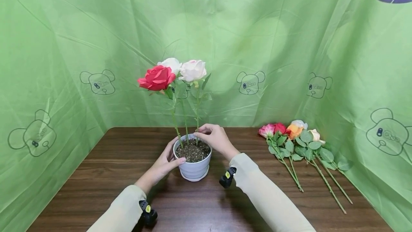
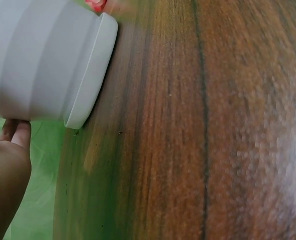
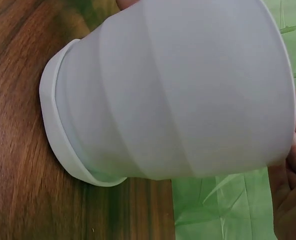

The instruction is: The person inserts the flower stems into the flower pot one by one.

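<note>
A white flower pot (image 1: 194, 170) on a matching saucer (image 1: 195, 179) holds dark soil (image 1: 193, 151). Three roses stand upright in it: a red one (image 1: 157, 78) leaning left, a white one (image 1: 170, 64) behind, and a pale pink one (image 1: 193, 70) on the right. My left hand (image 1: 165, 160) grips the pot's left side, thumb at the front rim and fingers round the back. At the pot's back right, my right hand (image 1: 216, 139) pinches the pale pink rose's stem low, just above the soil. In the right wrist view the pot hides most of the fingers.
To the right on the brown wooden table (image 1: 106, 174) lies a bunch of several cut roses (image 1: 294, 131), with leafy stems (image 1: 325, 180) pointing toward the front right. Green printed cloth (image 1: 225, 38) hangs close behind the table and at both sides.
</note>
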Tool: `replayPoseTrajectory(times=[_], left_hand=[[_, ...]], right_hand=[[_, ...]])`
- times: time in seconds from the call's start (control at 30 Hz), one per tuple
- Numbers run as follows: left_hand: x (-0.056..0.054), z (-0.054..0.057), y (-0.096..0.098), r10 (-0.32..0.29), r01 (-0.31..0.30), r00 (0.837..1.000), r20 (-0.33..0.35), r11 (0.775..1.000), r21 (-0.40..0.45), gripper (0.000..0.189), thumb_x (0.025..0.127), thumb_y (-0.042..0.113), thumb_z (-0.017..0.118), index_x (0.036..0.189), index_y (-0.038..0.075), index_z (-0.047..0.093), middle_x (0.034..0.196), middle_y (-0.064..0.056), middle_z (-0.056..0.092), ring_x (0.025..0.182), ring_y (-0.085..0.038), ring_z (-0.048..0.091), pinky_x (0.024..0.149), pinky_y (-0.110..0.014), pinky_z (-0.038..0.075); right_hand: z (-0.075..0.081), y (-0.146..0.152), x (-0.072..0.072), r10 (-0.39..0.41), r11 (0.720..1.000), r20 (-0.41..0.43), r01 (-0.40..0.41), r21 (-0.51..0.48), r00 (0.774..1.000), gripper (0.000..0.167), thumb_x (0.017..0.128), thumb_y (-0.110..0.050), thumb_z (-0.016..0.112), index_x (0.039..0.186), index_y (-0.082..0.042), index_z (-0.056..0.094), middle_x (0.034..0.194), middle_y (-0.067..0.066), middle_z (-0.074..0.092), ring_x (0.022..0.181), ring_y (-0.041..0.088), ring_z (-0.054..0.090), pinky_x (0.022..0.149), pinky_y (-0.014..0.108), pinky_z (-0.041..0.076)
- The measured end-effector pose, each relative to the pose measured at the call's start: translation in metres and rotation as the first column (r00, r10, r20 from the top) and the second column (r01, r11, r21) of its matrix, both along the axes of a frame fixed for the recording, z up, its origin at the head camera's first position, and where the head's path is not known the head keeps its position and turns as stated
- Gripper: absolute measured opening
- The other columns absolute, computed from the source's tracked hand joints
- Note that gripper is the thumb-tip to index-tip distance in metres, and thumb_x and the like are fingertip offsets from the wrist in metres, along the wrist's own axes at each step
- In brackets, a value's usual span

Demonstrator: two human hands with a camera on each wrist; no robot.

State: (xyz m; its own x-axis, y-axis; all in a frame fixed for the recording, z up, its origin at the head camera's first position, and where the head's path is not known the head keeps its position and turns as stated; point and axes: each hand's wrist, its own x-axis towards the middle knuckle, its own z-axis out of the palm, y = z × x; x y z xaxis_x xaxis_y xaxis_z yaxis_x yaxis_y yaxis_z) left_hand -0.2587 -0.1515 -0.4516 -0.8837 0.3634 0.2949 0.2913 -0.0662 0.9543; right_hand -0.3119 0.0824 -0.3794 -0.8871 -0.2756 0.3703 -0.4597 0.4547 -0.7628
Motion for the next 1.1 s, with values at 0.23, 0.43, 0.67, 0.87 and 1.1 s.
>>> replayPoseTrajectory(times=[0.23,0.43,0.67,0.87,1.1], left_hand=[[0.001,0.001,0.001,-0.006,0.006,1.000,-0.005,1.000,-0.002,0.084,0.093,0.002,0.067,0.160,0.009,0.015,0.161,-0.021,0.025,0.147,-0.033,0.022,0.109,-0.018,0.031],[0.001,0.001,0.000,0.001,-0.001,1.000,0.002,1.000,-0.011,0.084,0.093,0.003,0.068,0.160,0.012,0.017,0.161,-0.020,0.025,0.147,-0.033,0.022,0.110,-0.020,0.030],[0.002,0.002,-0.001,0.004,-0.004,1.000,0.008,1.000,-0.025,0.085,0.093,0.004,0.068,0.160,0.012,0.016,0.161,-0.019,0.025,0.148,-0.032,0.022,0.111,-0.021,0.029],[0.001,0.002,-0.001,0.013,-0.012,1.000,0.019,1.000,-0.023,0.086,0.093,0.006,0.069,0.160,0.011,0.017,0.161,-0.019,0.024,0.148,-0.031,0.021,0.109,-0.018,0.029],[0.001,0.002,-0.001,0.015,-0.015,1.000,0.025,0.999,-0.030,0.087,0.092,0.007,0.070,0.160,0.010,0.016,0.162,-0.019,0.024,0.148,-0.031,0.021,0.111,-0.021,0.028]], right_hand=[[0.004,0.006,0.000,0.012,1.000,-0.007,-0.013,-0.016,1.000,0.026,0.086,-0.034,0.081,0.103,-0.015,0.075,0.095,-0.008,0.075,0.091,0.007,0.068,0.089,0.034,0.054],[0.007,0.013,0.000,0.022,1.000,-0.017,-0.022,-0.015,1.000,0.022,0.087,-0.035,0.080,0.103,-0.021,0.075,0.097,-0.011,0.074,0.093,0.005,0.068,0.090,0.033,0.053],[0.010,0.027,0.002,0.030,1.000,-0.026,-0.030,0.007,0.999,0.022,0.087,-0.035,0.080,0.104,-0.022,0.075,0.097,-0.011,0.074,0.093,0.006,0.068,0.088,0.035,0.054],[0.009,0.044,0.005,0.029,0.999,-0.011,-0.028,0.041,1.000,0.022,0.087,-0.036,0.079,0.104,-0.022,0.074,0.098,-0.011,0.073,0.095,0.009,0.067,0.089,0.037,0.053],[0.004,0.070,0.008,0.018,0.993,-0.020,-0.015,0.114,1.000,0.032,0.088,-0.039,0.078,0.109,-0.015,0.075,0.098,-0.009,0.073,0.095,0.012,0.066,0.089,0.040,0.052]])
